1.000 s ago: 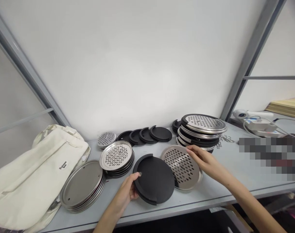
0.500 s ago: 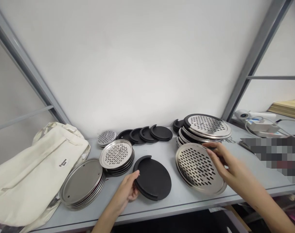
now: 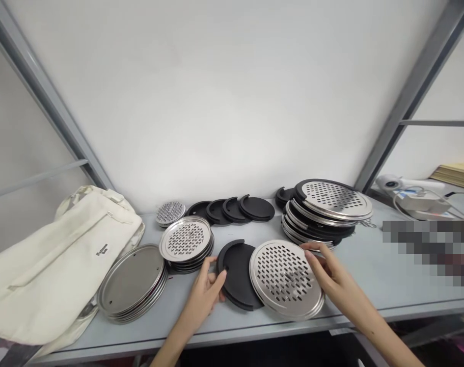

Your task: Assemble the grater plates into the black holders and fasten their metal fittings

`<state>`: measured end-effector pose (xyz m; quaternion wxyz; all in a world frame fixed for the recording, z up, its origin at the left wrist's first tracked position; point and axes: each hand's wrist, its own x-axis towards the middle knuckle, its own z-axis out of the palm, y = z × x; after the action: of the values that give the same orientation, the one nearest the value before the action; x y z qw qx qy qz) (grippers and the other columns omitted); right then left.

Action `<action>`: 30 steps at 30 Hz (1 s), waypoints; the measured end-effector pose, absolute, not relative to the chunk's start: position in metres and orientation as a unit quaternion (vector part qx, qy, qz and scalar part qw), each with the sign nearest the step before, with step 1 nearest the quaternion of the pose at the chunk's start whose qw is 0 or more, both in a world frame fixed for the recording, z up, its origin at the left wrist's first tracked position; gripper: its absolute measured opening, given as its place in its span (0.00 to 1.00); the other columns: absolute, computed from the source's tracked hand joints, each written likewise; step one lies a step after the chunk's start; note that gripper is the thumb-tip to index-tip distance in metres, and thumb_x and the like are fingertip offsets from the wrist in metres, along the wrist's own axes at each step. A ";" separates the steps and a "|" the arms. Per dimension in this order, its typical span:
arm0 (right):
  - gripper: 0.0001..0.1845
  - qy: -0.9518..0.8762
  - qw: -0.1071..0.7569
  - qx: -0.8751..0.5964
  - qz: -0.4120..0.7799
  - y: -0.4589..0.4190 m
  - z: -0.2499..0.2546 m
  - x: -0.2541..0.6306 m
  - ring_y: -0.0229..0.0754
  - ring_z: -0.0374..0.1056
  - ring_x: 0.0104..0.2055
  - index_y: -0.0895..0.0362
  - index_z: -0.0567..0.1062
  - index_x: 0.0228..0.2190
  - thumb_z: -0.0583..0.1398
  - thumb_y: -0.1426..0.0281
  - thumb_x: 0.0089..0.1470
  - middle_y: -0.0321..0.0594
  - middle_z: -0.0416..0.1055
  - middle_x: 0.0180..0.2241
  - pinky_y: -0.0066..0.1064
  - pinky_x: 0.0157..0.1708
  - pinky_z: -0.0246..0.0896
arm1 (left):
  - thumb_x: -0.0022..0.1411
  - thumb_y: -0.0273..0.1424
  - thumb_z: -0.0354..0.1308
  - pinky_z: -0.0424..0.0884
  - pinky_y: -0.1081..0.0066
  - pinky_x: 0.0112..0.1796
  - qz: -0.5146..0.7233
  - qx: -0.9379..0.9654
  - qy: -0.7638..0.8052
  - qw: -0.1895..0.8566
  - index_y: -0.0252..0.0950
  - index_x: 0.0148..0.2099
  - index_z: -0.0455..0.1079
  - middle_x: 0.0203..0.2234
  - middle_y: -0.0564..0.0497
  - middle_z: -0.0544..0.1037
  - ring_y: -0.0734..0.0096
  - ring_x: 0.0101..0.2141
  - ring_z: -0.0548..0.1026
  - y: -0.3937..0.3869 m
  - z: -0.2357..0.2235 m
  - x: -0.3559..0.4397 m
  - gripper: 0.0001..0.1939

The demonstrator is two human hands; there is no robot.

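Observation:
A black round disc [image 3: 235, 272] with a notch in its rim lies near the front of the grey shelf [image 3: 369, 285]. My left hand [image 3: 206, 291] grips its left edge, fingers curled round the rim. A perforated steel plate [image 3: 287, 279] rests partly over the disc's right side. My right hand [image 3: 327, 275] holds that plate at its right edge, fingers bent over the rim.
A tall stack of perforated plates and black discs [image 3: 323, 211] stands behind the right hand. A smaller perforated stack [image 3: 186, 242], plain steel plates [image 3: 132, 283] and a cream cloth bag [image 3: 52, 275] lie left. Several black discs [image 3: 235, 210] line the wall. Cables and a white device [image 3: 411, 196] sit far right.
My right hand has slid the perforated steel plate leftward until it overlaps the black disc. My left hand has stayed on the disc's left edge.

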<state>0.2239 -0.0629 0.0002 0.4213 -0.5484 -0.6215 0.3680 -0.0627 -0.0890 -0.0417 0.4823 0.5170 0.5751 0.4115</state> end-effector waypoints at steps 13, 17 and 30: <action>0.37 -0.677 0.314 -0.520 0.415 -0.063 -0.029 0.233 0.50 0.70 0.46 0.56 0.57 0.57 0.59 0.54 0.51 0.49 0.68 0.50 0.40 0.45 0.68 | 0.61 0.46 0.49 0.52 0.79 0.15 0.413 0.552 0.551 0.471 0.29 0.55 0.61 0.19 0.55 0.68 0.82 0.13 0.55 -0.091 -0.040 -0.063 0.28; 0.52 -0.756 0.267 -0.487 0.348 -0.064 -0.030 0.239 0.57 0.53 0.61 0.54 0.52 0.62 0.67 0.54 0.40 0.49 0.53 0.61 0.45 0.58 0.54 | 0.61 0.46 0.50 0.54 0.78 0.15 0.408 0.555 0.552 0.470 0.30 0.55 0.61 0.19 0.54 0.69 0.82 0.13 0.56 -0.091 -0.042 -0.063 0.28; 0.42 -0.762 0.266 -0.489 0.331 -0.071 -0.028 0.216 0.54 0.53 0.60 0.57 0.54 0.56 0.64 0.55 0.45 0.52 0.56 0.58 0.43 0.58 0.53 | 0.63 0.44 0.49 0.58 0.78 0.17 0.396 0.584 0.541 0.458 0.32 0.57 0.59 0.21 0.55 0.70 0.82 0.13 0.60 -0.093 -0.041 -0.064 0.26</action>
<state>0.2156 -0.0714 -0.0276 0.2663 -0.4891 -0.7619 0.3306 -0.0642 -0.0934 -0.0410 0.4579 0.5843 0.5407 0.3957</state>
